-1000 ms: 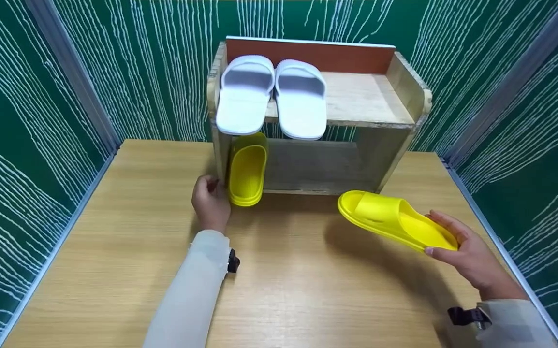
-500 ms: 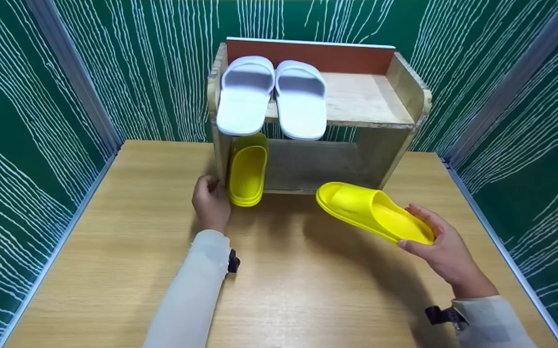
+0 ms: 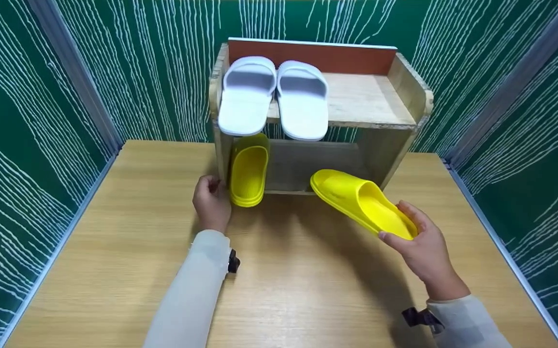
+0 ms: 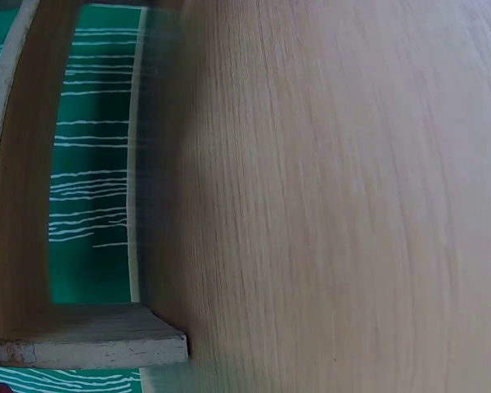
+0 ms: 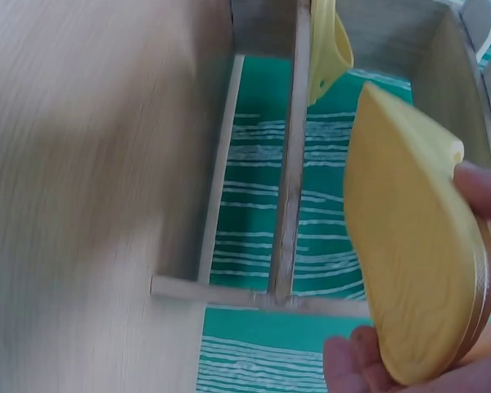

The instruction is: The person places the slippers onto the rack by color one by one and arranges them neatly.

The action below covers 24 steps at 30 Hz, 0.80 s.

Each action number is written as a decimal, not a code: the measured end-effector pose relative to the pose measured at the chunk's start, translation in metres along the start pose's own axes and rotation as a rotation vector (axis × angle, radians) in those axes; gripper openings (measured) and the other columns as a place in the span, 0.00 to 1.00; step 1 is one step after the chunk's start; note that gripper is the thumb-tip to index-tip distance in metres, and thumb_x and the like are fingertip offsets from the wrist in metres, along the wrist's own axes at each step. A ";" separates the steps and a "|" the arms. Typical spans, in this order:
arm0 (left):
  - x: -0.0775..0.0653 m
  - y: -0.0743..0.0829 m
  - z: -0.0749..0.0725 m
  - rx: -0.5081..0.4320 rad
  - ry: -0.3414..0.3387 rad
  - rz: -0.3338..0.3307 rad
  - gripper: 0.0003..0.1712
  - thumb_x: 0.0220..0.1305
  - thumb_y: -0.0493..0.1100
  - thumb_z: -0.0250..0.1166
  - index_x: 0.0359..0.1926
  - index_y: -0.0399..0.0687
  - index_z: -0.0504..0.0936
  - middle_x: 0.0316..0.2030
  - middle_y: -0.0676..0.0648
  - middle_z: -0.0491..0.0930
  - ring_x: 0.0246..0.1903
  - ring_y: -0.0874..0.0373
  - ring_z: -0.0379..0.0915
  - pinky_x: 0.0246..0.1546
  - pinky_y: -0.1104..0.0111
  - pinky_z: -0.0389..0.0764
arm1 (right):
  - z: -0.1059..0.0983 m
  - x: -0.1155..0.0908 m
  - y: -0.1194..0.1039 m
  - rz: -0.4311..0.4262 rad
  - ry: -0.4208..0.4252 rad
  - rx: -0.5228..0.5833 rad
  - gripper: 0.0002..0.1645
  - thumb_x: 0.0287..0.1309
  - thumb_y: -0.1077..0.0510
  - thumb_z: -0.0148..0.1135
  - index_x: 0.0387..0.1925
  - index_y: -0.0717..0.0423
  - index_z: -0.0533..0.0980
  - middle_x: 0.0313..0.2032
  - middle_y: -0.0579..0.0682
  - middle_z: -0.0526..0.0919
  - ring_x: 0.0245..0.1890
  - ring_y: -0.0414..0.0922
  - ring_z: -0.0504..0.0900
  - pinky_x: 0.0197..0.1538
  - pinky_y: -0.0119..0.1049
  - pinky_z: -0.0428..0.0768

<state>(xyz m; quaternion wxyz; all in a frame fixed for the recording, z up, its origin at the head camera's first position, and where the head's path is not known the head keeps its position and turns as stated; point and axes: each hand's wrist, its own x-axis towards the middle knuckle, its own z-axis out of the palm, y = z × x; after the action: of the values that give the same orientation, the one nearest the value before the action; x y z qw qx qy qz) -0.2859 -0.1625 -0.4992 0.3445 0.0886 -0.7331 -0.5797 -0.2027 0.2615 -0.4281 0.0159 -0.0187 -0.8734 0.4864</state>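
Observation:
A yellow slipper is held by its heel in my right hand, thumb on one side and fingers on the other. Its toe points up and left, overlapping the lower shelf's front edge in the head view; the right wrist view shows its sole. The matching yellow slipper stands at the left end of the lower shelf, toe inward. My left hand, fingers curled, grips the left side panel of the wooden shoe rack near its front edge. In the left wrist view only a bit of finger shows beside the rack's panel.
Two white slippers sit side by side on the left of the upper shelf, their heels overhanging its front. The rack stands on a wooden table. Green walls with white wavy lines close in the back and both sides.
My right hand has carried the yellow slipper leftward and toward the rack, with its toe turning more toward the lower shelf. My left hand has stayed at the rack's side.

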 end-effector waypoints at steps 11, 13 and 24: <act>0.000 0.000 0.001 0.009 0.010 -0.008 0.04 0.73 0.29 0.64 0.46 0.34 0.78 0.44 0.38 0.81 0.47 0.46 0.78 0.56 0.57 0.80 | 0.032 -0.008 -0.017 0.074 0.068 0.012 0.60 0.59 0.51 0.79 0.84 0.44 0.53 0.79 0.51 0.62 0.68 0.55 0.70 0.66 0.38 0.78; 0.000 0.001 0.000 0.014 0.006 -0.011 0.04 0.73 0.29 0.64 0.46 0.34 0.78 0.44 0.38 0.81 0.48 0.46 0.78 0.57 0.57 0.80 | 0.038 -0.009 -0.020 0.070 0.083 0.015 0.59 0.59 0.51 0.78 0.84 0.44 0.53 0.79 0.52 0.63 0.68 0.55 0.71 0.68 0.43 0.77; 0.000 0.003 -0.002 0.000 -0.019 -0.046 0.04 0.73 0.30 0.63 0.46 0.35 0.78 0.45 0.38 0.81 0.49 0.46 0.78 0.57 0.56 0.80 | 0.071 -0.011 -0.036 0.024 0.181 0.070 0.55 0.58 0.54 0.78 0.81 0.52 0.60 0.77 0.56 0.67 0.65 0.57 0.73 0.68 0.50 0.78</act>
<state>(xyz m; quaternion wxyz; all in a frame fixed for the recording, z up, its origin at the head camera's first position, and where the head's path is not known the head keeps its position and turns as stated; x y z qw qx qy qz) -0.2842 -0.1628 -0.4963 0.3239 0.1000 -0.7340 -0.5886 -0.1956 0.1820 -0.4350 0.0897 -0.0723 -0.8506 0.5129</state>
